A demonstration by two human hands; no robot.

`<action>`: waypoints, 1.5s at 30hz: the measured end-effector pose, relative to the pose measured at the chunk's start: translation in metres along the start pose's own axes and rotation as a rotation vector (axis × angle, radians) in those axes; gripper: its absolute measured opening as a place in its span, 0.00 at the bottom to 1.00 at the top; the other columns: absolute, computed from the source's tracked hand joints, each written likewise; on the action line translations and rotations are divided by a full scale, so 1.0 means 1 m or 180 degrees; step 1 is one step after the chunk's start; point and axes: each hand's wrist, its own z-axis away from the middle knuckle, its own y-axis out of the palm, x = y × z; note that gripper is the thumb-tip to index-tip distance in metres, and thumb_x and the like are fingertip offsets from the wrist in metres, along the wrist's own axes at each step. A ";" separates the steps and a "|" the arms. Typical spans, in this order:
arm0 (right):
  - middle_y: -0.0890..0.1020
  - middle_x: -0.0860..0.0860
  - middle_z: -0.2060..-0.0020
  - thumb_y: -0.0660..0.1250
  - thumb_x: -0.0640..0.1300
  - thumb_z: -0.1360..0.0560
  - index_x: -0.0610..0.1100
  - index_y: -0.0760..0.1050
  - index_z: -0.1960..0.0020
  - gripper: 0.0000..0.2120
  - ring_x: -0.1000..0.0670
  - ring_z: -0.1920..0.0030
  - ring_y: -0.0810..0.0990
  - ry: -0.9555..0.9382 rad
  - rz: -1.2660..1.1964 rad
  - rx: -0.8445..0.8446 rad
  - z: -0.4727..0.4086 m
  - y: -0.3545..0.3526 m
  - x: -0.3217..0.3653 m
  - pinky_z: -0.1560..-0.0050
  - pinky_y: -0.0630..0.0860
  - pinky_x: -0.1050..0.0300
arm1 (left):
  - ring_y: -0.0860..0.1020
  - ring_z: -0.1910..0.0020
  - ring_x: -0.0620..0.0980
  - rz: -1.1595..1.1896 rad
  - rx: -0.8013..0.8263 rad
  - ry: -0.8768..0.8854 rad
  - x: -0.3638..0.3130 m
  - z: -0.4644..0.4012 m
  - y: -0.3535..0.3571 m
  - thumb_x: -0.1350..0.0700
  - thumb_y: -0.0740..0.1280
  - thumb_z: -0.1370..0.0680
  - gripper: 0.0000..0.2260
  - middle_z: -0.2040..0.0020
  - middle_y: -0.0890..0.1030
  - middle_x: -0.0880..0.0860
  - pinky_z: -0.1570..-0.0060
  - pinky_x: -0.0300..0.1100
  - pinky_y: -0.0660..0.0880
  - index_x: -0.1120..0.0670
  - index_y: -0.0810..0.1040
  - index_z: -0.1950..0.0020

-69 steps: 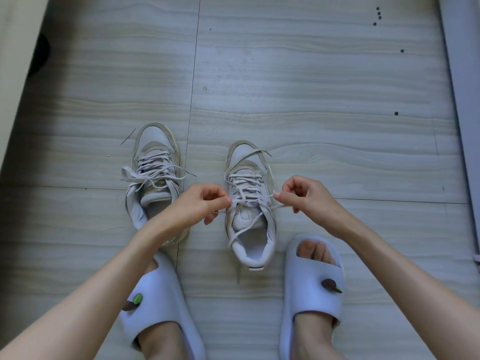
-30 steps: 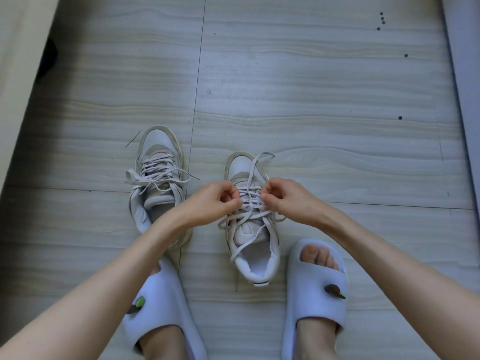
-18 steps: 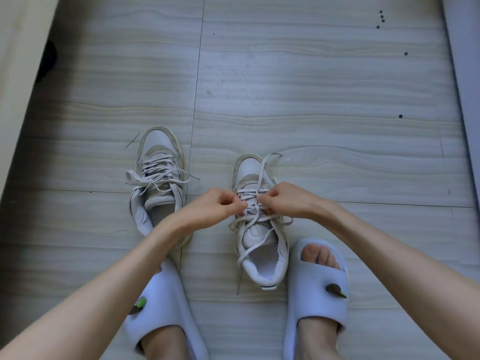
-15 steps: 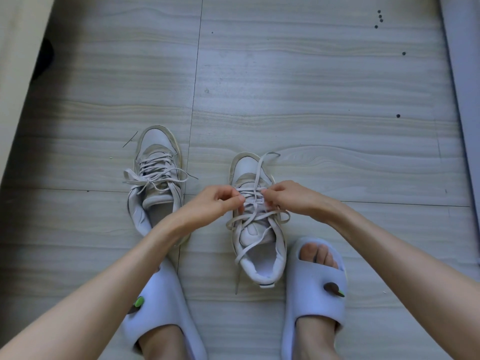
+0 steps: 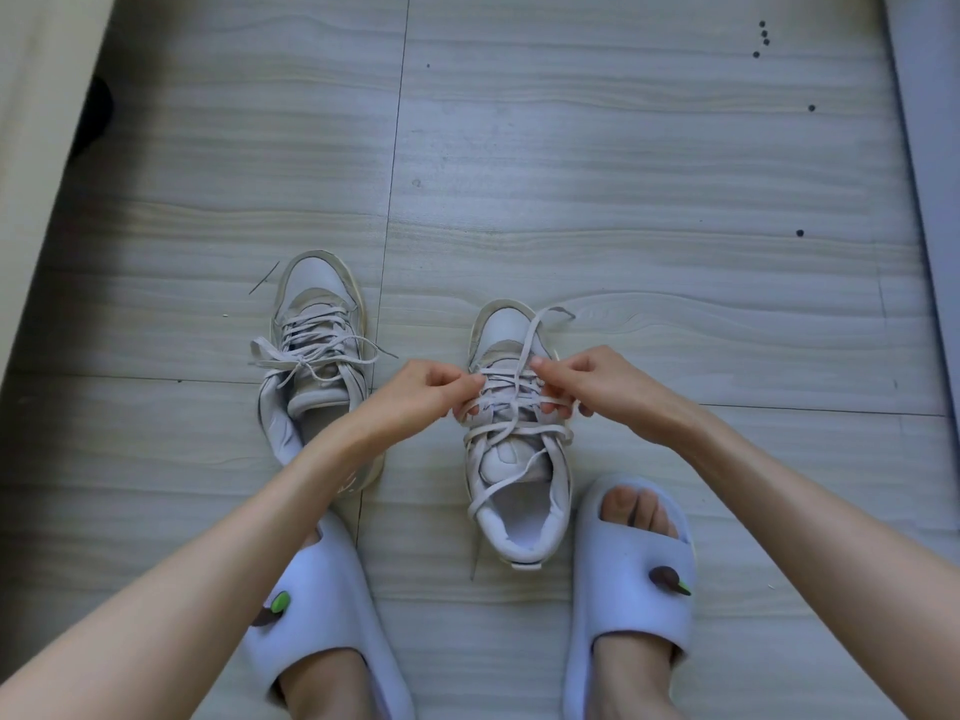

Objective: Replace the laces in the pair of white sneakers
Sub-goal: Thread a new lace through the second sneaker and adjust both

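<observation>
Both grips pinch lace (image 5: 511,402) on right sneaker (image 5: 517,449) | pale wood-grain floor (image 5: 623,200) | wall (image 5: 31,122) left

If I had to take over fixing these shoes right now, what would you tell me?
Left hand and right hand each pinch the lace over the right sneaker, which stands on the floor between the slippers.
Left sneaker: laced and tied in a bow.
Right sneaker: laced, ends loose, no bow.
Left: tie it.
</observation>
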 end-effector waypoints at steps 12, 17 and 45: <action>0.75 0.54 0.73 0.70 0.38 0.28 0.44 0.75 0.62 0.06 0.56 0.72 0.69 0.0268 -0.0183 -0.0194 -0.004 0.007 -0.020 0.73 0.66 0.65 | 0.71 0.74 0.34 -0.0188 -0.0123 -0.0001 0.009 -0.014 0.012 0.58 0.70 0.26 0.02 0.68 0.77 0.47 0.71 0.26 0.66 0.56 0.80 0.58; 0.77 0.52 0.69 0.68 0.38 0.27 0.42 0.77 0.61 0.04 0.55 0.68 0.72 -0.0048 0.0015 -0.0273 -0.005 0.018 -0.027 0.64 0.70 0.62 | 0.73 0.68 0.40 -0.0359 -0.0118 0.0056 0.012 -0.014 0.013 0.58 0.70 0.26 0.03 0.66 0.79 0.48 0.63 0.30 0.70 0.56 0.81 0.59; 0.72 0.48 0.66 0.63 0.47 0.23 0.36 0.76 0.56 0.13 0.53 0.65 0.67 -0.0060 0.1062 0.0409 -0.006 -0.006 -0.010 0.63 0.64 0.58 | 0.76 0.62 0.43 0.0386 0.0152 0.0095 0.010 -0.010 0.007 0.63 0.64 0.22 0.04 0.63 0.79 0.51 0.62 0.33 0.71 0.54 0.74 0.55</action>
